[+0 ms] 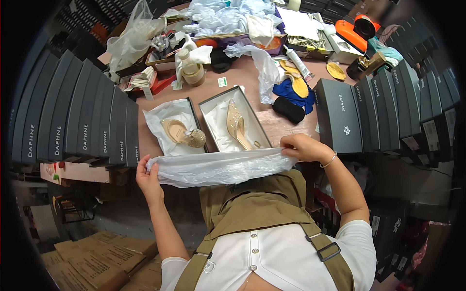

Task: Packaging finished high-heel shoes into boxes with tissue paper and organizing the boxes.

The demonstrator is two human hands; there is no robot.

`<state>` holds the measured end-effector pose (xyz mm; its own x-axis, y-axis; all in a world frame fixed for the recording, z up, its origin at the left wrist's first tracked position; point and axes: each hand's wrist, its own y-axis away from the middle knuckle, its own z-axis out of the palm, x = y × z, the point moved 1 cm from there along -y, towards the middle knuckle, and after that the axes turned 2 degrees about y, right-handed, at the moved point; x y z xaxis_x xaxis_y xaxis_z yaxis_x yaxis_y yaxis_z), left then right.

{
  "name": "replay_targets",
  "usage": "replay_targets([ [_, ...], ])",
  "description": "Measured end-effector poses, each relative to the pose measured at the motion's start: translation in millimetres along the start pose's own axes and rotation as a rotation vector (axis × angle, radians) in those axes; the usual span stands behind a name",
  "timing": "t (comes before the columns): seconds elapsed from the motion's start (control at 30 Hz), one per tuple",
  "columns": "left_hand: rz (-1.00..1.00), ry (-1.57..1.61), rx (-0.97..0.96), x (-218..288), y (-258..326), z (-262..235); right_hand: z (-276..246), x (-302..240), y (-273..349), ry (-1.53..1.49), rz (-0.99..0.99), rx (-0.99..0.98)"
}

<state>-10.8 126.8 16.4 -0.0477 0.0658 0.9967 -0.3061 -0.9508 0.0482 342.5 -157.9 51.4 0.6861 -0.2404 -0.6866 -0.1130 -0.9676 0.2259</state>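
Observation:
Between my two hands a thin white plastic bag point(218, 169) is stretched wide, in front of the table's near edge. My left hand point(149, 178) grips its left end, thumb against fingers. The right hand point(307, 147) pinches the other end. Just beyond it lies an open shoe box point(250, 104) with a glittery gold high-heeled shoe point(236, 124) on white tissue. To its left, the second gold shoe point(182, 134) rests on white paper point(160, 116) in a grey box lid point(198, 127).
Grey shoe boxes stand in rows at left point(73, 111) and right point(340, 116). Farther back are a glue bottle point(186, 62), a black pouch point(289, 110), a blue cloth point(303, 98), a white tube point(297, 62) and a carton point(233, 41) heaped with pale plastic. Flattened cardboard point(97, 262) lies at lower left.

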Motion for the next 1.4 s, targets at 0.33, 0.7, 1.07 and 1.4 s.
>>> replay_targets([
  [0.33, -0.203, -0.001, -0.21, -16, -12, -15, -2, 12, 45, -0.464, 0.136, 0.277],
  [0.7, -0.223, 0.214, -0.199, -27, 13, 23, -28, 21, 42, 0.103, 0.217, 0.616],
  [1.07, -0.017, -0.106, -0.431, 17, 15, 27, 54, -87, -87, 0.015, -0.354, 0.145],
  [1.4, -0.164, 0.245, -0.429, 11, 10, 26, 36, -93, -77, 0.015, -0.247, 0.109],
])
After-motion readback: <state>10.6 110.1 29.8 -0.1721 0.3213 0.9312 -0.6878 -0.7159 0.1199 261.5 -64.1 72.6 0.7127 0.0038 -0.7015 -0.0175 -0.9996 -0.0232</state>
